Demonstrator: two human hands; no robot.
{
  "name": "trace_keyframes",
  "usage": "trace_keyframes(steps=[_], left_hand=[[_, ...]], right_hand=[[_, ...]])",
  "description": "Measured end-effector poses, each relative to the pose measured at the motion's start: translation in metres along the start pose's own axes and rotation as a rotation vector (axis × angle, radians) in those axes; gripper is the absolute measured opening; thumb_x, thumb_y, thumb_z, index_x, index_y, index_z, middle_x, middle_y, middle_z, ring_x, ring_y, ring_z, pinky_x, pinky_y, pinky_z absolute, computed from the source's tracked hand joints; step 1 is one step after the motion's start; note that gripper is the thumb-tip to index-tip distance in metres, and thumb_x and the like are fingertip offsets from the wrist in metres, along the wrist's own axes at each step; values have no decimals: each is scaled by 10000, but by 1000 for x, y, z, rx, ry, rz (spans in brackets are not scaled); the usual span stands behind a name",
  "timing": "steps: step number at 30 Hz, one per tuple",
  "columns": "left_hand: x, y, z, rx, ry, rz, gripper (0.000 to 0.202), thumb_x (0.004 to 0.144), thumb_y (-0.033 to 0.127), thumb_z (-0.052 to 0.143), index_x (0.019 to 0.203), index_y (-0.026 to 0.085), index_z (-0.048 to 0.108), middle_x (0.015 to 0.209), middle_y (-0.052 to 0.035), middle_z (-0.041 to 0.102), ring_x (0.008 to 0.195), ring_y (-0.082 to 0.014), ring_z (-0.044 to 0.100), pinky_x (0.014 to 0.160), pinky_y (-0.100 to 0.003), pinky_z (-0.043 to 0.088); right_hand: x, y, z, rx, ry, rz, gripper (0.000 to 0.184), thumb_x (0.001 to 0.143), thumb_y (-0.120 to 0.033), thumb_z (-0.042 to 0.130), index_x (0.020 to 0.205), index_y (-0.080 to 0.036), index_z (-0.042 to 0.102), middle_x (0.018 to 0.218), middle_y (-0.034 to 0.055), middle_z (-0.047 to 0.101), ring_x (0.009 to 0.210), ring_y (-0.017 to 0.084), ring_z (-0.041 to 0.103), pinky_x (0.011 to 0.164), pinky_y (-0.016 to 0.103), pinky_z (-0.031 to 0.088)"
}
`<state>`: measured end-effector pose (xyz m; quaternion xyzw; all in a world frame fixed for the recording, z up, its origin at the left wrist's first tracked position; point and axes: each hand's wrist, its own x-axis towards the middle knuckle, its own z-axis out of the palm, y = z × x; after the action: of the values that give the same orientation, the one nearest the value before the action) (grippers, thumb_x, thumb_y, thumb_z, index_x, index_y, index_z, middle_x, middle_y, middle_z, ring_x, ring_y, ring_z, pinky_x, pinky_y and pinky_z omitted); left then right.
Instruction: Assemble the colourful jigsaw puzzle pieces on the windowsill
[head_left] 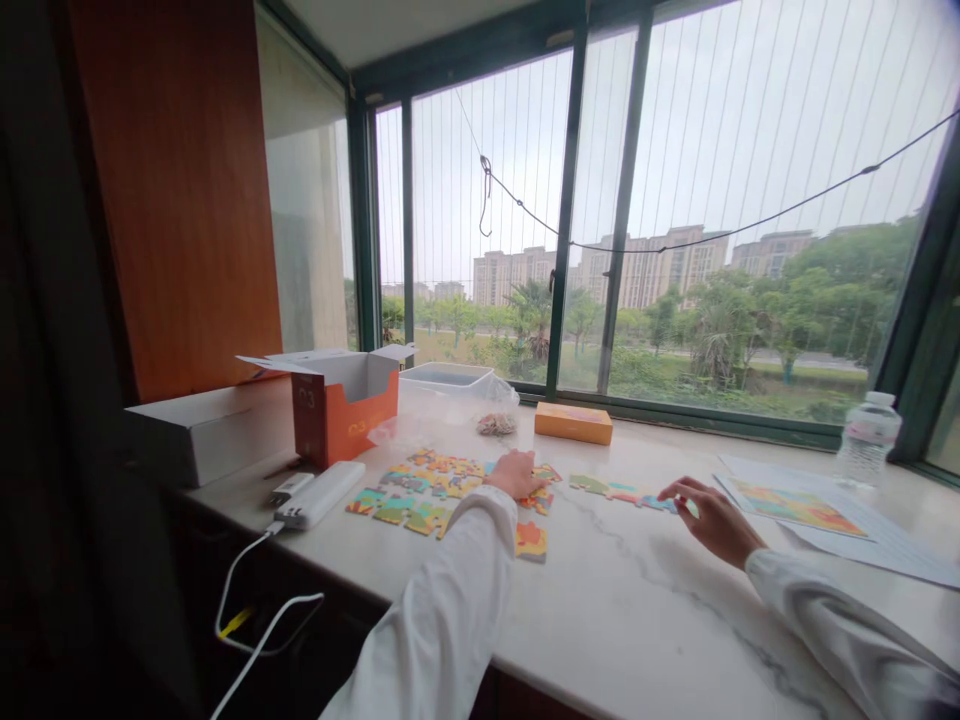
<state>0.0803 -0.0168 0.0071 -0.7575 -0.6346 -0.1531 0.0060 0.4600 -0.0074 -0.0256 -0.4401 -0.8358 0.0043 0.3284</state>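
My left hand (514, 474) reaches over a spread of colourful puzzle pieces (424, 515), its fingers stretched toward the pieces at the right side of the spread. Part of the spread is hidden beneath this hand and its white sleeve. An orange and yellow puzzle piece (531, 541) lies nearer the front. To the right, my right hand (712, 520) hovers with bent fingers apart at the end of a short row of joined puzzle pieces (589, 484). Whether its fingertips touch the row's last piece, I cannot tell.
An open orange box (345, 415) and a white power bank (321, 495) with a cable stand left. Behind are a clear bag of pieces (496, 424), a plastic tub (446, 377) and a yellow box (574, 423). A picture sheet (802, 506) and a water bottle (870, 440) are right.
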Motion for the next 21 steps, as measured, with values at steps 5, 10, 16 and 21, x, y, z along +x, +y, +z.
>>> trace_keyframes(steps=[5, 10, 16, 21], left_hand=[[-3, 10, -10, -29, 145, 78, 539, 787, 610, 653, 1127, 193, 622, 1087, -110, 702, 1061, -289, 643, 902, -395, 518], [-5, 17, -19, -120, 238, 320, 534, 773, 531, 692, 1197, 214, 620, 1127, -72, 710, 1060, -265, 639, 921, -366, 505], [-4, 14, -18, -151, 259, 462, 680, 725, 456, 756, 1326, 190, 580, 1150, -72, 721, 1109, -275, 630, 984, -390, 486], [-2, 26, -16, -113, 251, 567, 847, 748, 565, 748, 1446, 171, 473, 1252, -115, 680, 1190, -279, 603, 1025, -403, 467]], right_hand=[[54, -60, 38, 199, 3, 108, 243, 879, -397, 522, 965, -266, 707, 912, 38, 740, 804, 203, 686, 789, 336, 538], [105, -102, 72, 411, -64, 339, 247, 887, -442, 578, 952, -230, 686, 776, 25, 751, 697, 175, 687, 688, 282, 511], [113, -89, 84, 614, -201, 339, 350, 759, -473, 733, 947, -178, 710, 634, 6, 699, 594, 157, 614, 579, 268, 458], [87, -59, 50, 700, -215, 290, 532, 684, -632, 724, 933, -162, 704, 651, 21, 695, 612, 162, 598, 575, 277, 445]])
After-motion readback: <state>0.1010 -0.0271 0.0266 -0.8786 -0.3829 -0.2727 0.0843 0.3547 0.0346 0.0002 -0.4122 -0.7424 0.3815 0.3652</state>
